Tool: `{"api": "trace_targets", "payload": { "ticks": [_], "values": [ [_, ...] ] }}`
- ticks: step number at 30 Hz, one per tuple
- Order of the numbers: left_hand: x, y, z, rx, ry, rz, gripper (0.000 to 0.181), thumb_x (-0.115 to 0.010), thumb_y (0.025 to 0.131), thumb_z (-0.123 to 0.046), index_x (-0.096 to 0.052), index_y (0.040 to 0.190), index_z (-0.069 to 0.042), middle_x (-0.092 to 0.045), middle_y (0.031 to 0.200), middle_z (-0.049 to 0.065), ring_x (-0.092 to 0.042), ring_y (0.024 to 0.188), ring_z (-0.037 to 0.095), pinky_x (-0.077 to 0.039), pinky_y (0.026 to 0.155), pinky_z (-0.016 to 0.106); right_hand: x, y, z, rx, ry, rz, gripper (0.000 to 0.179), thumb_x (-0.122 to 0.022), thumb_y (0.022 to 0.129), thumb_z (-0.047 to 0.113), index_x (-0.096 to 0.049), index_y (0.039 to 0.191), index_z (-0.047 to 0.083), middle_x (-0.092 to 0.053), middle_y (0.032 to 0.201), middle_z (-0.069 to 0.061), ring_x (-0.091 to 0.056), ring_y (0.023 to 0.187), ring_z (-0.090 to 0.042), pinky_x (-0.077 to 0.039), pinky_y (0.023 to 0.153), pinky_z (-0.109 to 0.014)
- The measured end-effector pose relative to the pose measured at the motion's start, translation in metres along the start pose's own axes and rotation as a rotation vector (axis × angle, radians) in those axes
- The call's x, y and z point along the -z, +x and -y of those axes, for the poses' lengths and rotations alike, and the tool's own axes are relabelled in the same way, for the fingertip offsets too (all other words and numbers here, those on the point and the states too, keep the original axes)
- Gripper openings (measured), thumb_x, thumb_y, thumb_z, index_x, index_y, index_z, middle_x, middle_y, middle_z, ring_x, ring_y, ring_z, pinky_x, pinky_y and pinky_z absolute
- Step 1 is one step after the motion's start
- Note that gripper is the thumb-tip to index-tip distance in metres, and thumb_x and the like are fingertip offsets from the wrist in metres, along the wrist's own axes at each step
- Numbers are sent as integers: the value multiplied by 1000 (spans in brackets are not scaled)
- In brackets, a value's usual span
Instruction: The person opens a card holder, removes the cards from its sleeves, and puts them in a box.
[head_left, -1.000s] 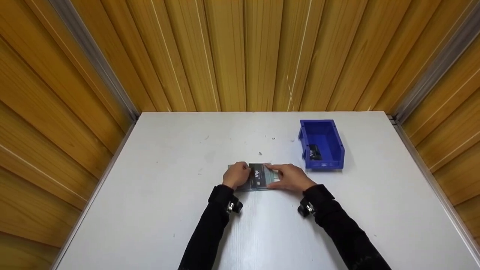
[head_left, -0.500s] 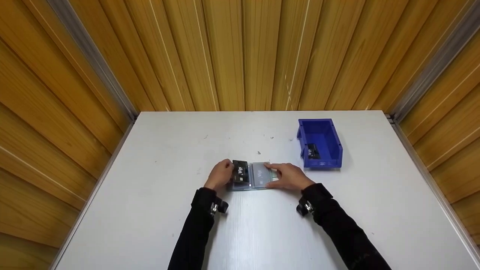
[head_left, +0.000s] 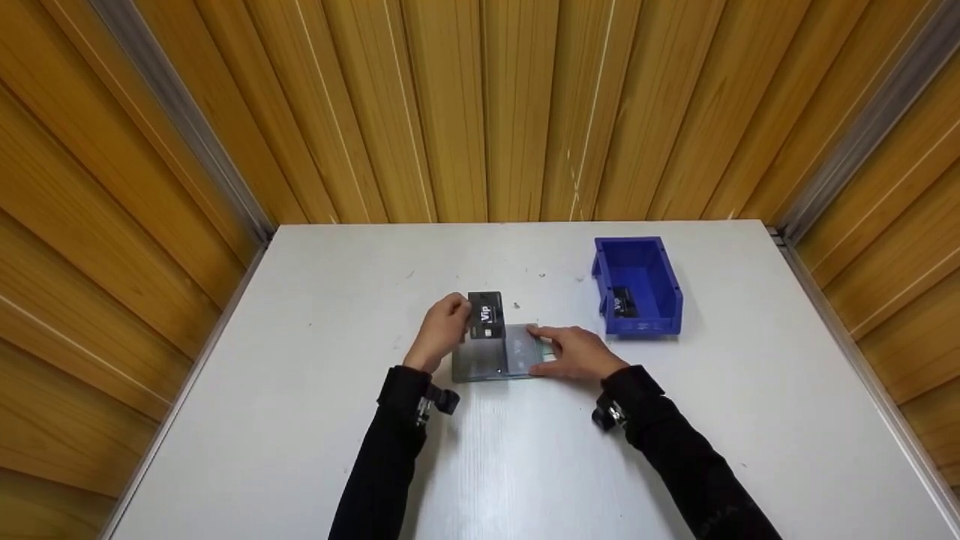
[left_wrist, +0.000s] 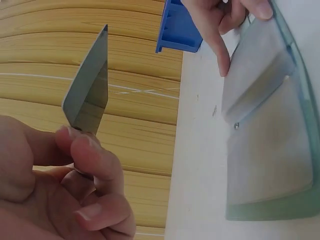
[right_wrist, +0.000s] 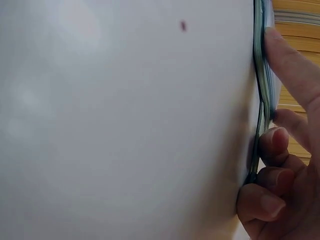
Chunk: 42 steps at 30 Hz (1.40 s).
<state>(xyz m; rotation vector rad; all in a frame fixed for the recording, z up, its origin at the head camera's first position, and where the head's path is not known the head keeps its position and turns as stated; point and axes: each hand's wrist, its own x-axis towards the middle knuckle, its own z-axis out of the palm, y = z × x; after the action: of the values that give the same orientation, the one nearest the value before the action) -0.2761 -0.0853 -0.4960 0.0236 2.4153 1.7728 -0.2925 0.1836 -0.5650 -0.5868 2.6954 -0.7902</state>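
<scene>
Head view: the L hand (head_left: 442, 328) pinches the black Vip card (head_left: 486, 316) by its left edge, thumb and fingers narrow; the card is now raised near the far edge of the unfolded card holder (head_left: 478, 363), whereas approx. half a sec. ago it was lower, over the left pg. So, IMO, this card is quite free of the holder and the left pg. is less covered for the work. The R hand (head_left: 577, 354) has hardly moved: thumb and index are spread wide, holding the holder by its near and far edges on the white table (head_left: 315, 412). A 2nd card (head_left: 622, 302) lies in the blue bin (head_left: 654, 283), same as before. L wrist view: the card is tilted in the fingertips, almost edge-on, apart from the holder, whose pgs. look frosted. R wrist view: fingers are along the holder's layered edge; how hard they press, cannot tell.
</scene>
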Motion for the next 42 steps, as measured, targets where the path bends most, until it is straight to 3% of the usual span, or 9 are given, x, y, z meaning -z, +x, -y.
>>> {"api": "trace_targets", "payload": {
  "ticks": [5, 8, 11, 15, 19, 23, 31, 37, 42],
  "values": [
    [-3, 0, 10, 23, 7, -5, 22, -45, 110, -17, -56, 93, -9, -51, 77, -1, -47, 64, 13, -38, 58, 25, 4, 2, 6, 5, 137, -16, 64, -68, 100, 42, -50, 154, 14, -59, 81, 0, -52, 68, -12, -44, 64, -30],
    [-7, 0, 14, 25, 18, -15, 22, -45, 110, -17, -55, 92, -9, -51, 77, -1, -47, 65, 13, -38, 58, 25, 4, 6, 21, 2, 432, -71, 50, -48, 111, 36, -48, 149, 5, -66, 86, -10, -59, 61, -14, -54, 58, -33],
    [-12, 1, 15, 17, 13, -6, 22, -45, 110, -17, -54, 91, -9, -50, 77, -1, -46, 65, 13, -38, 57, 25, -1, 11, 43, -35, 753, -105, 47, -36, 114, 38, -44, 143, 2, -65, 87, -16, -63, 55, -17, -57, 51, -35],
    [-20, 2, 16, 8, 20, 23, 22, -46, 109, -17, -55, 91, -9, -50, 75, -1, -46, 63, 12, -38, 56, 25, -11, 16, 70, -111, 937, -112, 40, -32, 114, 40, -44, 128, 4, -59, 77, -7, -59, 46, -13, -51, 43, -27],
    [-25, 2, 16, -5, 55, 37, 21, -46, 109, -16, -58, 92, -8, -50, 73, -2, -47, 62, 12, -39, 55, 25, -22, 20, 85, -178, 957, -161, 33, -32, 114, 37, -45, 120, 7, -52, 66, 0, -47, 41, -8, -38, 38, -22],
    [-26, 2, 15, -30, 77, 47, 22, -46, 109, -15, -59, 93, -6, -51, 72, -2, -47, 61, 12, -39, 56, 25, -29, 23, 89, -189, 964, -246, 28, -33, 114, 31, -47, 118, 6, -49, 71, 2, -38, 47, -6, -30, 41, -20],
    [-27, 2, 18, -31, 118, 58, 21, -49, 108, -15, -61, 93, -5, -53, 69, -3, -48, 59, 11, -38, 55, 24, -33, 24, 83, -147, 865, -313, 24, -35, 114, 24, -48, 106, 6, -47, 85, 0, -44, 67, -11, -35, 54, -23],
    [-25, 2, 23, -117, 321, -2, 14, -58, 104, -20, -67, 105, -9, -64, 81, 0, -55, 68, 13, -42, 64, 28, -17, 21, 70, -157, 754, -391, 23, -38, 113, 21, -44, 95, 9, -43, 86, 0, -44, 77, -15, -37, 65, -28],
    [-20, 0, 35, -180, 437, -10, 20, -66, 99, -15, -72, 116, -7, -72, 106, 11, -68, 93, 25, -52, 83, 41, 16, 16, 43, -192, 722, -442, 23, -33, 114, 23, -44, 100, 8, -42, 88, -3, -43, 80, -17, -38, 70, -30]
  ]
}}
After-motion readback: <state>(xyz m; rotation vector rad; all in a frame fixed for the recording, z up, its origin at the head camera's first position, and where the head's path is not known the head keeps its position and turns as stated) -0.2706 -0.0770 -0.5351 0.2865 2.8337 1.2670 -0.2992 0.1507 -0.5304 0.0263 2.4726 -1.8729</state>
